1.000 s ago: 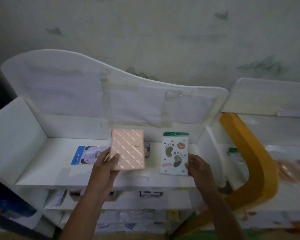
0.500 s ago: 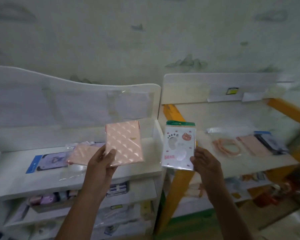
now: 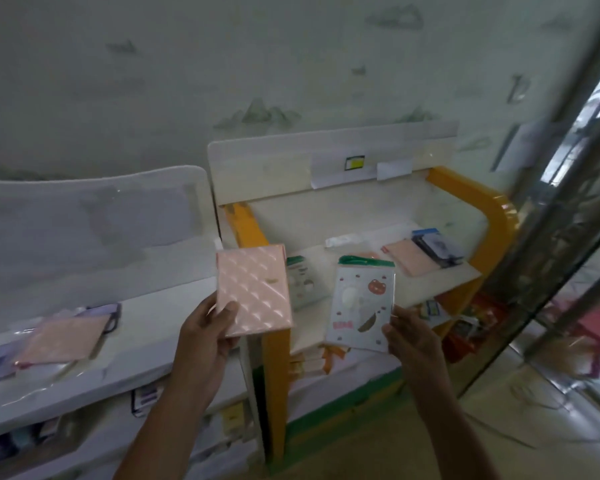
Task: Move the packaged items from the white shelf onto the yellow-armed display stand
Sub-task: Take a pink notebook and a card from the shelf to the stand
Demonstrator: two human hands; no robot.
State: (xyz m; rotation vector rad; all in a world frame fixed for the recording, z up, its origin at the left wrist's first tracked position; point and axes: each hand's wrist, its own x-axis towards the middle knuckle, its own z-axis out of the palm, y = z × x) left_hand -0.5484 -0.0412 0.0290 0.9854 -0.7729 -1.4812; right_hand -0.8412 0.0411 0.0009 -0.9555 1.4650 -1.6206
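Observation:
My left hand (image 3: 207, 329) grips a pink quilted packet (image 3: 253, 289) by its lower left corner, holding it upright over the gap between the two units. My right hand (image 3: 407, 332) pinches the lower right corner of a white packet with a green top and a red bear print (image 3: 361, 303), held in front of the yellow-armed display stand (image 3: 499, 216). The white shelf (image 3: 146, 313) lies to the left, with a pink packaged item (image 3: 63, 337) and a purple one (image 3: 104, 311) lying on it.
The stand's top holds a green-topped packet (image 3: 300, 280), a pink pouch (image 3: 411, 259) and a blue-edged package (image 3: 435, 245). Lower shelves of both units carry several small goods. A glass and metal frame (image 3: 561, 209) rises at the right, with a red item (image 3: 478, 323) at its foot.
The view has swung right, bringing the yellow-armed stand to the centre. Both hands have carried their packets from the white shelf to the front of the stand.

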